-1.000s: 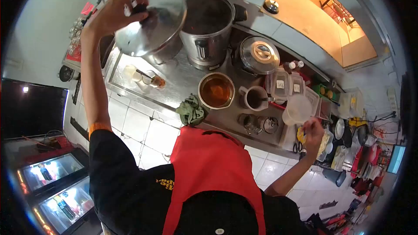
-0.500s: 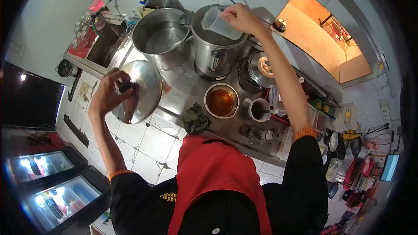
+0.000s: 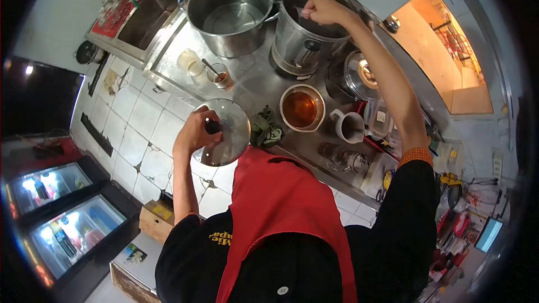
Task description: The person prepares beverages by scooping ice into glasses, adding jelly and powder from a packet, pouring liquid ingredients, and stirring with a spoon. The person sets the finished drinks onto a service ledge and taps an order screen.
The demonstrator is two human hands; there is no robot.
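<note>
My left hand [image 3: 195, 133] grips the black knob of a round metal lid [image 3: 233, 129], held out over the counter's front edge beside a crumpled dark green cloth [image 3: 266, 128]. My right hand [image 3: 325, 9] is closed on a translucent plastic jug [image 3: 301, 13] and reaches into the mouth of a tall steel urn [image 3: 296, 50] with a black tap. Most of the jug is hidden inside the urn. Left of the urn stands a wide steel pot [image 3: 227, 39] with clear liquid in it. A steel bowl of amber liquid [image 3: 300, 108] sits in front of the urn.
A white jug [image 3: 349, 126] and glass jars [image 3: 353, 161] stand on the steel counter's right. A glass with a spoon [image 3: 220, 77] and a pale cup [image 3: 191, 63] are at its left. Further right is a lidded pot [image 3: 360, 76]. The sink [image 3: 147, 22] is at far left.
My right hand has lowered the jug from above the urn's rim into its mouth. The lid in my left hand has come closer to my body. The whole view has shifted.
</note>
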